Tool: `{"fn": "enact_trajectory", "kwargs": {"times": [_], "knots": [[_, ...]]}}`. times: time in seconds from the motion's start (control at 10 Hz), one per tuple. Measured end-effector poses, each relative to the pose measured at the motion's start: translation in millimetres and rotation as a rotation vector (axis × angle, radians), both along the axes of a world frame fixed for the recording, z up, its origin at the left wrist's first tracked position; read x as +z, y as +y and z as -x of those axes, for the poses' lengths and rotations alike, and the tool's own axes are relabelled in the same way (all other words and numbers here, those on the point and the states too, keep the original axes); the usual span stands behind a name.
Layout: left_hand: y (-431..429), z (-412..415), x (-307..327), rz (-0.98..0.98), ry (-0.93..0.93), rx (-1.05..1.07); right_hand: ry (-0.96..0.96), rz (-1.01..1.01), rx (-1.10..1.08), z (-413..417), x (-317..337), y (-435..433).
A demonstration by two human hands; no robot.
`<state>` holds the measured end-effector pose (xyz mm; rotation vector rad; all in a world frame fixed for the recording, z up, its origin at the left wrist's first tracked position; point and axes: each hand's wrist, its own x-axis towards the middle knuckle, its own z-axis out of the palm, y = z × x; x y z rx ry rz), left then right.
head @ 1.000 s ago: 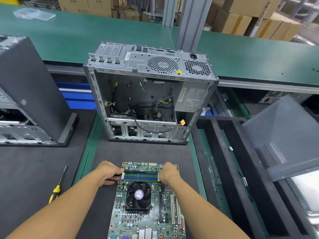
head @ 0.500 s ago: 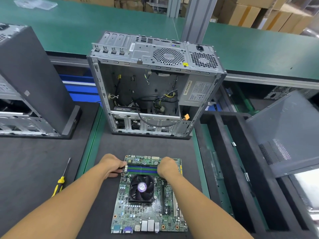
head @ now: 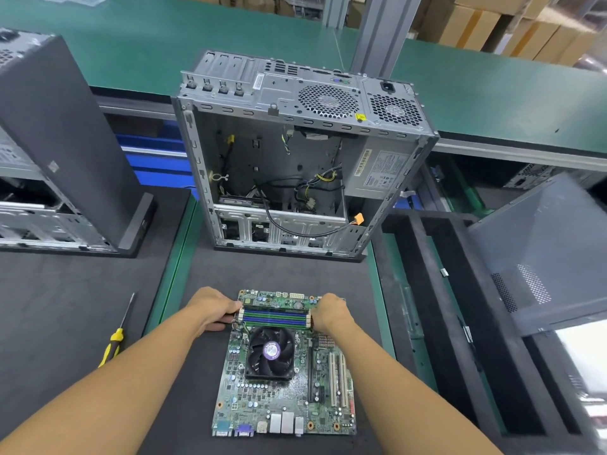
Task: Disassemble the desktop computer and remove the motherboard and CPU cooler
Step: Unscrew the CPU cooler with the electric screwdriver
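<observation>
The green rectangular motherboard (head: 285,382) lies flat on the dark grey foam mat (head: 279,274) on the table, out of the computer and just in front of the person, with its row of silver and blue rear ports along the near edge. The black square CPU cooler (head: 270,353), a fan with a purple round label at its hub, sits mounted on the board near the middle. Just beyond the cooler run the blue and green memory slots (head: 276,316) with white clips at both ends. The left hand (head: 213,308) is at the left end of these slots, fingers curled down onto the clips and thumb tucked by the board's left edge. The right hand (head: 330,311) is at the right end, its fingers curled over the clips there. From above I cannot tell whether either hand pinches something or only presses. Farther back on the mat stands the open grey steel desktop case (head: 295,159), its side off, with loose black and yellow cables hanging inside and a grey power supply box (head: 377,169) in its right corner. To the left of the motherboard, well apart from it, a yellow-and-black-handled screwdriver (head: 120,330) lies on a second dark mat, where another black-sided computer case (head: 59,142) also stands. At the right a grey perforated metal side panel (head: 542,251) leans over black foam trays, and brown cardboard boxes (head: 492,24) are stacked beyond the green table surface (head: 164,44).
</observation>
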<state>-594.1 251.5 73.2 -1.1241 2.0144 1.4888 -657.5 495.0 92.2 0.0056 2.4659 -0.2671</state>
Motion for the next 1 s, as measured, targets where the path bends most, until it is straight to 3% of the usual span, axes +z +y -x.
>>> {"fn": "enact_trajectory", "kwargs": {"times": [0.2,0.5,0.7,1.0], "knots": [[4.2,1.6,0.9,0.076,0.002,-0.052,0.063,0.07,-0.009,-4.8,13.5,2.4],[-1.0,-11.8,-1.0,-0.006,0.082,-0.039,0.297,0.217,0.487,-10.7,19.1,-28.2],[1.0,-13.1,-2.5,0.015,0.101,-0.02,0.247,0.23,0.554,-13.0,19.9,-40.6],[-1.8,-20.4,-3.5,-0.013,0.125,0.003,0.344,0.207,0.582,-15.3,13.5,-44.9]]}}
